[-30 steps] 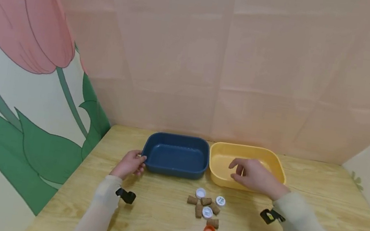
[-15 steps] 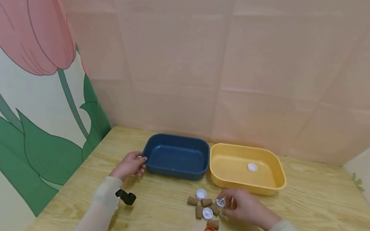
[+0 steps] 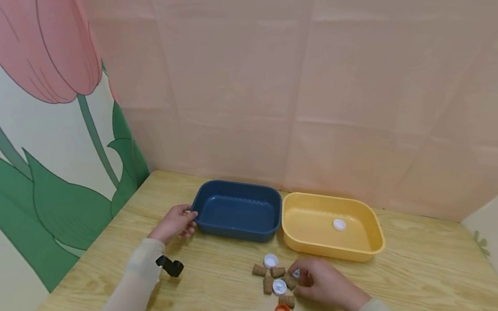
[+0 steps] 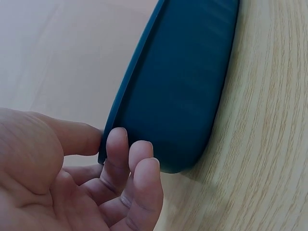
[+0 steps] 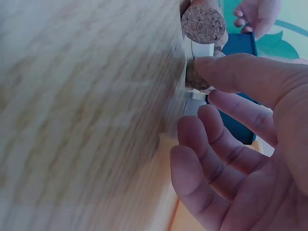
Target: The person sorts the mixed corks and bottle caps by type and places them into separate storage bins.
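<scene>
One blue tray [image 3: 235,232] is pinched by the left hand [image 3: 176,222] — whether the white cap [image 3: 296,273] at the right hand [image 3: 324,284] is pinched cannot be told.

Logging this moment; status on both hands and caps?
Left hand grips blue tray by its rim. Right hand at partly hidden white cap, no pinch visible. Cork close beside that cap.
</scene>
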`<move>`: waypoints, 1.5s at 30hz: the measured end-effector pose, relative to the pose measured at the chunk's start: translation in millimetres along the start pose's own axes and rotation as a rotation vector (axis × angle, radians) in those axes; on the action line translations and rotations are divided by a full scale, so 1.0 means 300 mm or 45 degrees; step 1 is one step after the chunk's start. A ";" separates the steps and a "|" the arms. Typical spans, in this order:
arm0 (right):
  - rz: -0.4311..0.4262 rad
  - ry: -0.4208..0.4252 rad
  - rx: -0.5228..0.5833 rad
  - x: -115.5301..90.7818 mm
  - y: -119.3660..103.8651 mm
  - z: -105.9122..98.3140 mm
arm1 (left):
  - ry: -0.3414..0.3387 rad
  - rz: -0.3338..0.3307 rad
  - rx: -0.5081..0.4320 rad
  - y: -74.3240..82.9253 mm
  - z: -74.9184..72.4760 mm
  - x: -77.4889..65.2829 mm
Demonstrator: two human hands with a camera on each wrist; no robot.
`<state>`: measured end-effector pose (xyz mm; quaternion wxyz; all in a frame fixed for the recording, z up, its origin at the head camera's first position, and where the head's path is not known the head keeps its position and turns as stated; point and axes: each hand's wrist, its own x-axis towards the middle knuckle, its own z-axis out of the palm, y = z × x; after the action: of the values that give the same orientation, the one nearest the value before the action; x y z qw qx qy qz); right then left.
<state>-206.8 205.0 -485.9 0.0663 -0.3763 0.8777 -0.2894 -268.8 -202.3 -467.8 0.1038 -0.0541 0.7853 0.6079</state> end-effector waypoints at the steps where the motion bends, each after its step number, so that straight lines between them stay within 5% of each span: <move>1: -0.001 0.002 -0.004 0.002 0.000 0.002 | 0.003 -0.001 -0.002 -0.001 0.000 0.001; 35: 0.091 0.023 0.040 0.018 -0.017 0.000 | 0.016 0.003 0.012 0.001 0.003 0.004; 45: 0.030 0.078 -0.006 0.047 -0.066 -0.035 | 0.011 0.005 0.028 -0.001 -0.004 0.003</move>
<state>-207.9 189.1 -464.8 0.0421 -0.3570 0.8843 -0.2980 -269.7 -203.4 -468.0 0.0998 -0.0540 0.7925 0.5992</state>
